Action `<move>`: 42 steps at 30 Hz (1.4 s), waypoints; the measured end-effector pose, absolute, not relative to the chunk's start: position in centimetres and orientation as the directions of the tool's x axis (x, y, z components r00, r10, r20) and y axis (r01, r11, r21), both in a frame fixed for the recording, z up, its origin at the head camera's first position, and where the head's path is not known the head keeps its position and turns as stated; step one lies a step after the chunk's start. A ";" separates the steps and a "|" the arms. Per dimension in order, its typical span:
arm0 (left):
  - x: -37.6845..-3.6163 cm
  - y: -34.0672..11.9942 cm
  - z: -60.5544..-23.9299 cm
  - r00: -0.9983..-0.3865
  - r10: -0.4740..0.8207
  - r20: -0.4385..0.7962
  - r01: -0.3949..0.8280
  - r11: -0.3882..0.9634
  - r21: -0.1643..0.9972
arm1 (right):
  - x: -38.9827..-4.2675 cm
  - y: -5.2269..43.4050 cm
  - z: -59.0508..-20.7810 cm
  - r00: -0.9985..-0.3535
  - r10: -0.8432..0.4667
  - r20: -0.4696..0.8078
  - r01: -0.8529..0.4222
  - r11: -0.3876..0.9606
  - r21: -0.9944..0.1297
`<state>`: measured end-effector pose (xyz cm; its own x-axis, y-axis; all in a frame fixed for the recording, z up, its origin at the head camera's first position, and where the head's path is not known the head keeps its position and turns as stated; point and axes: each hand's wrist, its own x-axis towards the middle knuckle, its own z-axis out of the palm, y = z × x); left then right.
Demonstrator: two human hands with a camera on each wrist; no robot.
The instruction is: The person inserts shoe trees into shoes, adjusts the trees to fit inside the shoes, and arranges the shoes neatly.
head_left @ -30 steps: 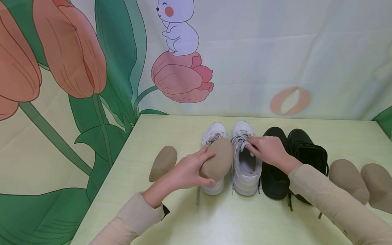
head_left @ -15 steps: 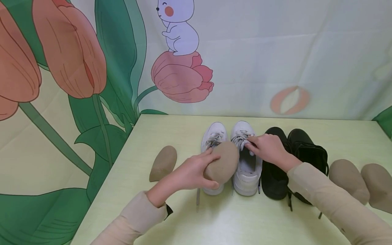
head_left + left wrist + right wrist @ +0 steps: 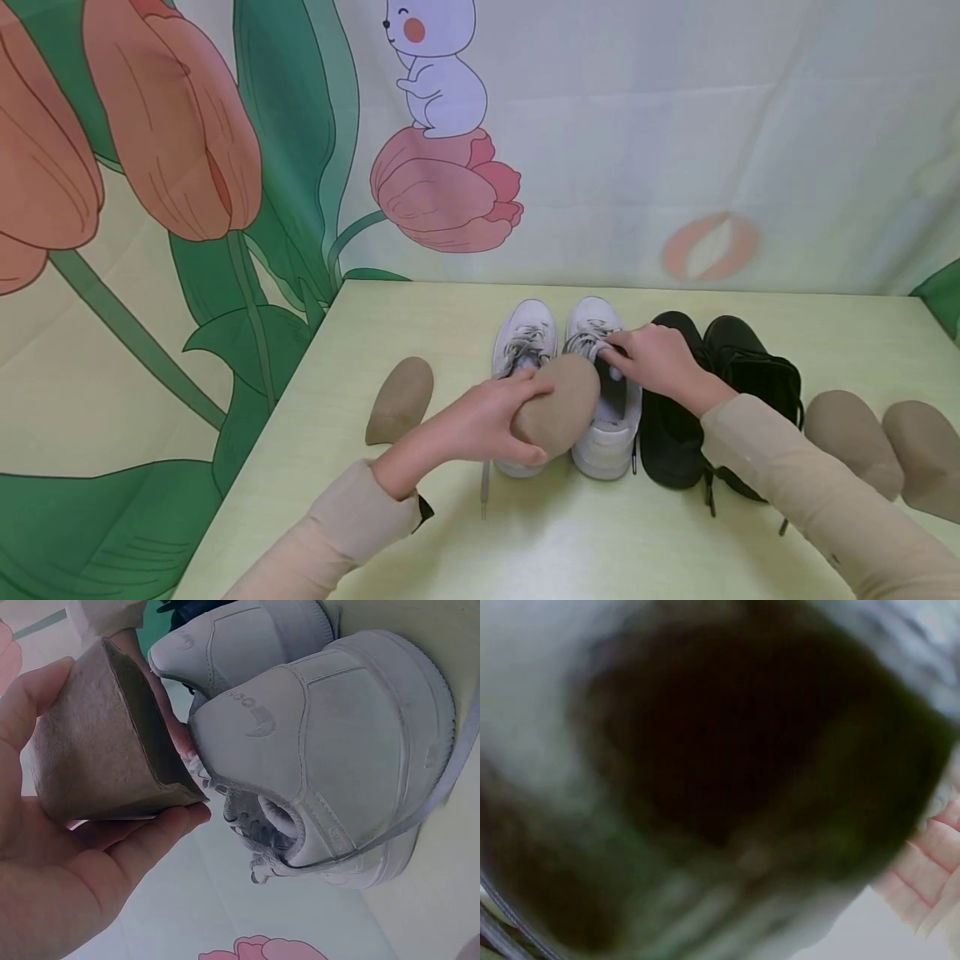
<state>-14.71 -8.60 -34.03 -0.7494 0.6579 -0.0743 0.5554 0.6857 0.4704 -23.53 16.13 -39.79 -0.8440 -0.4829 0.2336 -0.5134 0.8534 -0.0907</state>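
Note:
In the head view my left hand [image 3: 487, 421] grips a brown moulded-paper shoe insert [image 3: 561, 406], raised above the two white sneakers. The left wrist view shows its open hollow end, the thumb on one side of the insert [image 3: 94, 742] and fingers beneath. Its rounded end overlaps the opening of the right white sneaker [image 3: 606, 454]. My right hand [image 3: 660, 362] pinches that sneaker's tongue by the grey laces. The left white sneaker [image 3: 532, 321] stands beside it, partly behind the left hand. A dark blurred shape fills most of the right wrist view, with fingers [image 3: 922, 877] at its edge.
A pair of black shoes [image 3: 671, 450] stands right of the white ones, partly under the right forearm. Two more brown inserts [image 3: 855, 437] lie at the far right and another insert [image 3: 401, 400] at the left. A printed cloth [image 3: 600, 150] hangs behind the table [image 3: 450, 542].
My left hand has moved the shoe insert right and slightly down, from over the left white sneaker to the opening of the right one. My right hand keeps its hold at the tongue.

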 end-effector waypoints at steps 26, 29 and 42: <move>-16.3 -6.6 -34.1 -0.677 0.721 -0.148 0.588 0.650 0.482 | -23.7 16.0 -39.5 -0.865 -0.469 0.177 -0.491 0.864 -0.109; -16.4 -6.3 -34.0 -0.675 0.719 -0.166 0.574 0.653 0.494 | -23.7 16.0 -39.6 -0.865 -0.469 0.179 -0.491 0.865 -0.108; -16.3 -5.1 -34.3 -0.752 0.640 -0.154 0.496 0.705 0.507 | -23.6 16.4 -39.9 -0.862 -0.464 0.207 -0.497 0.852 -0.161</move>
